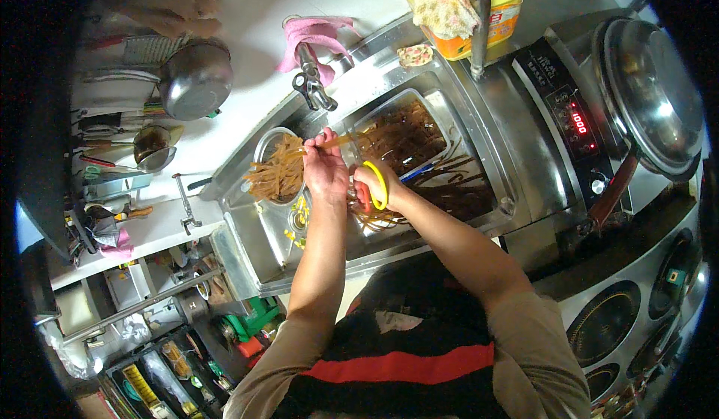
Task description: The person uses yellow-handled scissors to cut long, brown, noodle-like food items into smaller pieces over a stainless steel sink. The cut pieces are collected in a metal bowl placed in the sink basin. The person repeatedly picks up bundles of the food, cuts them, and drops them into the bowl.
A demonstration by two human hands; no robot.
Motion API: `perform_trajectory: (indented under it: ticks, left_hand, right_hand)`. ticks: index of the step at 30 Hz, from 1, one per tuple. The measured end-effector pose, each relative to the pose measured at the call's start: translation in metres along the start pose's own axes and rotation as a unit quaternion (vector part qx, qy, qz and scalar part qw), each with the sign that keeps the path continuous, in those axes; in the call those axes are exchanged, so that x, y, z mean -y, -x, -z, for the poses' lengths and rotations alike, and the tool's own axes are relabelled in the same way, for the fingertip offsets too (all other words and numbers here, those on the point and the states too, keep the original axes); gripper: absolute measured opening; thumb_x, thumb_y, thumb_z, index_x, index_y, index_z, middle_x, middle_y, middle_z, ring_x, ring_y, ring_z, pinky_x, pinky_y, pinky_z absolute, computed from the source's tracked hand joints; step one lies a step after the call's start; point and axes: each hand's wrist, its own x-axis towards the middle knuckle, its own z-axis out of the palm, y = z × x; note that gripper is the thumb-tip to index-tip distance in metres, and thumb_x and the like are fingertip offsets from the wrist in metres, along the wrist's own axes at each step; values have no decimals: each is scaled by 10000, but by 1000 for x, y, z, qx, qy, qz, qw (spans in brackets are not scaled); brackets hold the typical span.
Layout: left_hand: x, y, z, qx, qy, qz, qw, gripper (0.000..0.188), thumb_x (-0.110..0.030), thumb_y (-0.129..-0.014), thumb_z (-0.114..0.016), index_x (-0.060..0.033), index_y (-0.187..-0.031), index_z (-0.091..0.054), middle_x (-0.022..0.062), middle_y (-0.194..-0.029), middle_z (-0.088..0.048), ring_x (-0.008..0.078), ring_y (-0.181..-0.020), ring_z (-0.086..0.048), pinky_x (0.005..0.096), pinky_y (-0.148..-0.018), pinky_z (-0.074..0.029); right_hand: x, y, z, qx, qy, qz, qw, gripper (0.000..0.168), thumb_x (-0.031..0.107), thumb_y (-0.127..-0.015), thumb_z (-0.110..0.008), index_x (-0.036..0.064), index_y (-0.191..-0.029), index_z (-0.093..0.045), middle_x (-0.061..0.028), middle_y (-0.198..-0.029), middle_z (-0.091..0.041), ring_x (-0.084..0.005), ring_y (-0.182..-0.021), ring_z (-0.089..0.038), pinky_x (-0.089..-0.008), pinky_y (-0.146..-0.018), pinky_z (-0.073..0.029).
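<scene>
My left hand (327, 167), palm up, grips a bundle of flat brown strips (347, 140), perhaps kelp or wide noodles. Close on its right, my right hand (377, 184) is closed around scissors (383, 180) with yellow and red handles; their blades are mostly hidden. Left of my left hand, a round bowl (263, 145) is heaped with short strips (276, 167). Beyond my right hand, a clear plastic tub (435, 107) holds dark brown strips (401, 138) in liquid. More long strips (455, 197) lie in the right basin beside the tub.
Yellow-green scraps (299, 217) surround the drain in the left basin. A faucet (314, 90) wrapped in pink cloth (314, 31) projects over the steel sink (264, 273). At right stand an induction cooker (567, 115) with a lit display and a lidded pan (654, 93). Pots hang left.
</scene>
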Motion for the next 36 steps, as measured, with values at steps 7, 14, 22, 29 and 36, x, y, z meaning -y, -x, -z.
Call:
perform_trajectory:
  ticks: [7, 14, 22, 29, 36]
  left_hand:
    - [13, -15, 50, -46, -32, -9, 998, 275, -238, -1043, -401, -61, -872, -524, 101, -862, -605, 311, -987, -599, 476, -1046, -432]
    - [7, -17, 25, 15, -379, -53, 924, 184, -170, -1042, -436, -40, -954, -531, 78, -823, -606, 205, -777, -608, 409, -897, -526]
    - [95, -21, 61, 263, -800, -180, 509, 230, -126, -930, -564, -30, -1134, -608, 220, -1044, -636, 396, -982, -617, 465, -865, -486]
    - [218, 78, 179, 328, -668, 268, 612, 230, -208, -872, -641, -54, -1040, -613, 194, -1011, -642, 397, -939, -618, 485, -796, -497]
    - [296, 97, 135, 481, -705, -49, 519, 350, -218, -761, -719, -77, -1068, -629, 159, -1097, -617, 391, -1066, -565, 495, -894, -471]
  right_hand:
    - [-21, 23, 12, 18, 167, -48, 985, 332, 239, -876, -534, 24, -625, -500, -88, -479, -493, -192, -388, -520, -356, -357, -399]
    - [-62, 65, 42, 24, 121, -148, 981, 232, 262, -914, -532, 40, -850, -557, -99, -506, -509, -212, -357, -507, -361, -341, -413]
    - [-44, 166, 94, -19, 200, -190, 961, 181, 190, -914, -596, 61, -1036, -563, -56, -650, -540, -161, -458, -526, -313, -385, -427]
    - [-19, 264, 122, -204, 54, -232, 949, 179, 173, -935, -548, 58, -1072, -546, -41, -625, -508, -142, -449, -489, -302, -397, -420]
    - [8, 310, 116, -301, 69, -186, 933, 228, 174, -933, -542, 3, -1084, -552, -50, -627, -538, -142, -473, -518, -296, -420, -441]
